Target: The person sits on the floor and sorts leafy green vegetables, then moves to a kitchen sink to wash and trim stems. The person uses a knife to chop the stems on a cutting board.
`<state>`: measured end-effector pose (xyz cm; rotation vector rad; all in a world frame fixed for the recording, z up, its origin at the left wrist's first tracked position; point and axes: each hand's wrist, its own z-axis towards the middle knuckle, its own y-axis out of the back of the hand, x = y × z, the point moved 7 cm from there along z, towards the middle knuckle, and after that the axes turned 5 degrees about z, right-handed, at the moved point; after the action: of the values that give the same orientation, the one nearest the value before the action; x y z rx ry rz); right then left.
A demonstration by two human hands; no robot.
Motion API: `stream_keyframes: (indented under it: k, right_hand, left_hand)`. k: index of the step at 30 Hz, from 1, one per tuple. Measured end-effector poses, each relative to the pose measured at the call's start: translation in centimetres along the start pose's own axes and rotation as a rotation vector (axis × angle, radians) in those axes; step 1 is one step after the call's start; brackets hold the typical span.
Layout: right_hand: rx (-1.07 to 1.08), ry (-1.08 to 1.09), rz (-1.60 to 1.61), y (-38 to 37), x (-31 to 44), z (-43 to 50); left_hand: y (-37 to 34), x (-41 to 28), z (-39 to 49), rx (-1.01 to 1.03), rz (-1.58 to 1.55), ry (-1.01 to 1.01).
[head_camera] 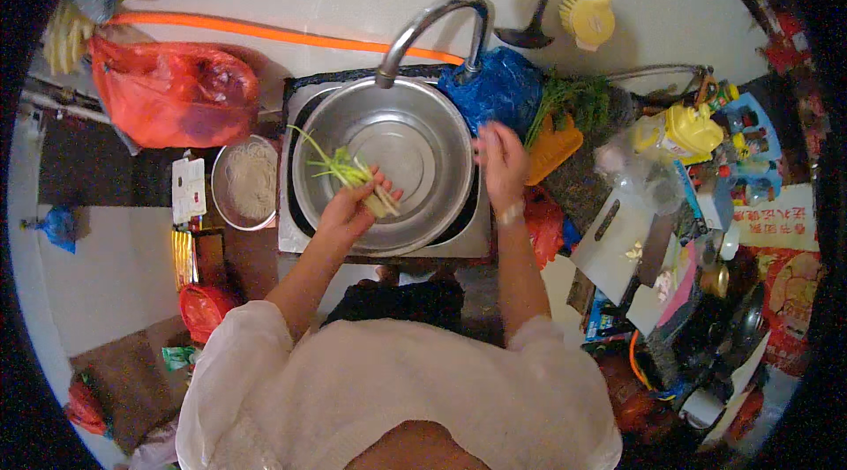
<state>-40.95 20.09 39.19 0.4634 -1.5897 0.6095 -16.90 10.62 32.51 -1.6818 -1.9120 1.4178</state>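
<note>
My left hand (351, 209) holds a small bunch of leafy green stalks (341, 167) over the left part of a stainless steel basin (440, 119). The pale stalk ends stick out past my fingers, and the leaves point up and left. The basin sits in a metal-rimmed sink (291, 232), below a curved chrome faucet (433, 13). At the basin's right rim is my right hand (503, 159), with no object visible in it and its fingers partly apart. Just above that hand lies a blue plastic bag (499, 86); whether they touch, I cannot tell.
Left of the sink stand a metal bowl of noodle-like strands (248, 179) and a red plastic bag (175, 93). To the right are feathery greens (576, 99), an orange object (556, 146), a white cutting board (609, 248) and a yellow jug (685, 133). A yellow-handled brush (589, 20) hangs on the wall.
</note>
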Motion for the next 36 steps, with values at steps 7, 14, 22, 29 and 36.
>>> stream_keyframes:
  k: [7, 14, 22, 29, 36]
  right_hand:
    - [-0.05, -0.306, -0.262, -3.3, -0.6, 13.8]
    - [0.086, -0.52, -0.244, -1.4, -4.2, 17.3]
    - [0.05, -0.509, 0.019, -1.6, -4.3, 15.1]
    - [0.093, -0.42, 0.052, -2.0, -4.6, 12.4]
    - [0.597, 0.289, -0.382, -11.8, 1.6, 1.3]
  left_hand:
    - [-3.3, -1.2, 2.9, -0.104, -0.197, -0.075]
    - [-6.8, -0.9, 5.1, 0.0, -0.283, -0.079]
    - [-7.5, -1.4, 7.3, 0.023, -0.314, -0.13]
    - [-7.4, -1.9, 8.2, -0.062, -0.31, -0.114]
    - [-5.1, -2.2, 7.8, -0.075, -0.325, -0.125]
